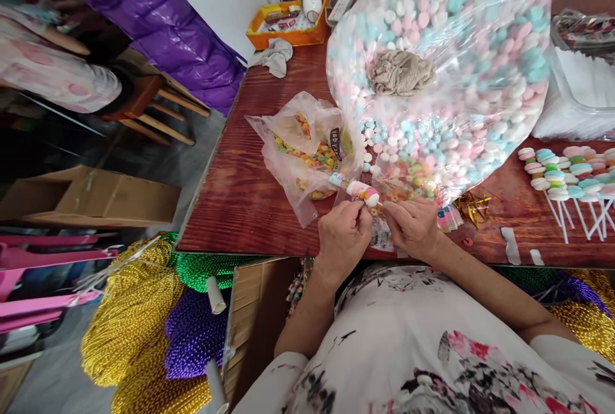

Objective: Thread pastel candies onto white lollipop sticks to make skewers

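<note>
At the table's front edge, both my hands are closed around a short skewer of pink, white and yellow sweets [362, 192]. My left hand [343, 234] pinches close beside the sweets. The fingers of my right hand [412, 225] grip near the skewer's white stick end. Exactly what lies between the left fingertips is hidden. Left of the hands lies an open clear bag [283, 135] of small coloured rings. Behind them spreads a large clear bag [480, 74] full of pink, white and blue pastel pieces. Gold twist ties [473, 207] lie right of my right hand.
Several similar skewers [567, 173] lie at the right, by a plastic tub [583, 93] of white sticks. A brown cloth [402, 72] rests on the large bag. An orange tray [288, 36] stands at the back. Gold beads [132, 311] and a cardboard box [91, 196] are on the floor; a person sits left.
</note>
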A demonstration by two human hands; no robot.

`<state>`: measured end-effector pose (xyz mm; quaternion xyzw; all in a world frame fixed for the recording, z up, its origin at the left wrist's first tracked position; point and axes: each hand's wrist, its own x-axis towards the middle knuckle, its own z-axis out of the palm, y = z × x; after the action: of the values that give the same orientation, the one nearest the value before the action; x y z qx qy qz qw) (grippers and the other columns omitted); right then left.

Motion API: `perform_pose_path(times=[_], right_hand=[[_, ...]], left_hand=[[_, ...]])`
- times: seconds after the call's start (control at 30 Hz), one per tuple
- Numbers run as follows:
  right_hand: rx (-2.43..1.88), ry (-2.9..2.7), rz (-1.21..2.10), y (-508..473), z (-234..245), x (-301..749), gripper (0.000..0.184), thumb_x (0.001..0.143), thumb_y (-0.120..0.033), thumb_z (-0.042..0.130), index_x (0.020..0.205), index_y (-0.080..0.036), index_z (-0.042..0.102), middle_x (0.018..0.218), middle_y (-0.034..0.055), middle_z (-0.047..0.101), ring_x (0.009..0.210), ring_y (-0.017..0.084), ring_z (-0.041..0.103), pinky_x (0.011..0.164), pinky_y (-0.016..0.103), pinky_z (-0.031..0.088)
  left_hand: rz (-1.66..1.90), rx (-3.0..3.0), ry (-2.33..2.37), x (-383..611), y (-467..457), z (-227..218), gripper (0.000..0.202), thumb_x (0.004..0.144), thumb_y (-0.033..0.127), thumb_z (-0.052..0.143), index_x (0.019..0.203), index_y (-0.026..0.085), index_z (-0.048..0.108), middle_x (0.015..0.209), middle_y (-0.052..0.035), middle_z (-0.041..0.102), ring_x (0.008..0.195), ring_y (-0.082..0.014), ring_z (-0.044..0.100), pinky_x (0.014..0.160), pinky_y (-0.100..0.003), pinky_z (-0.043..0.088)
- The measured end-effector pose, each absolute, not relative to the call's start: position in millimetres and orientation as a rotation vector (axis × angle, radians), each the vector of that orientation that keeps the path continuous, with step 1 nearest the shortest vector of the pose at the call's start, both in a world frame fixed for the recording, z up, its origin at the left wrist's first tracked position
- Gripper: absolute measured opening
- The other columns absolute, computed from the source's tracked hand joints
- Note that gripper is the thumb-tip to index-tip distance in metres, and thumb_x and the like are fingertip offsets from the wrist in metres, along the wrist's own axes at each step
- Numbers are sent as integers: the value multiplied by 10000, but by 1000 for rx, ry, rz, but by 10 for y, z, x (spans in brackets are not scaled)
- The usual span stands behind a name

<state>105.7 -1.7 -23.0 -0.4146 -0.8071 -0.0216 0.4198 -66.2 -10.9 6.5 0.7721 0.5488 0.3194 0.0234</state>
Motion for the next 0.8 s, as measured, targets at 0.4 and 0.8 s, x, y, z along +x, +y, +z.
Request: perform_pose_path(times=[0.4,0.8], right_hand=[[-1021,-2024,-208,-14,-184,982,192,901,-116,513,735,-180,585,511,-25,514,497,124,417,561,308,264],[-965,-2094,-90,31,-376,927,280,970,-208,411,922,-155,682,613,12,573,572,137,454,605,325,285]], left_hand=[[1142,2407,1598,-653,-160,35,146,884,118,511,777,158,602,670,-11,590,591,-115,529,578,-235,411],[1151,2268,1465,-501,-325,-52,146,874,105,525,782,161,623,699,-14,642,626,-116,583,625,-234,473]])
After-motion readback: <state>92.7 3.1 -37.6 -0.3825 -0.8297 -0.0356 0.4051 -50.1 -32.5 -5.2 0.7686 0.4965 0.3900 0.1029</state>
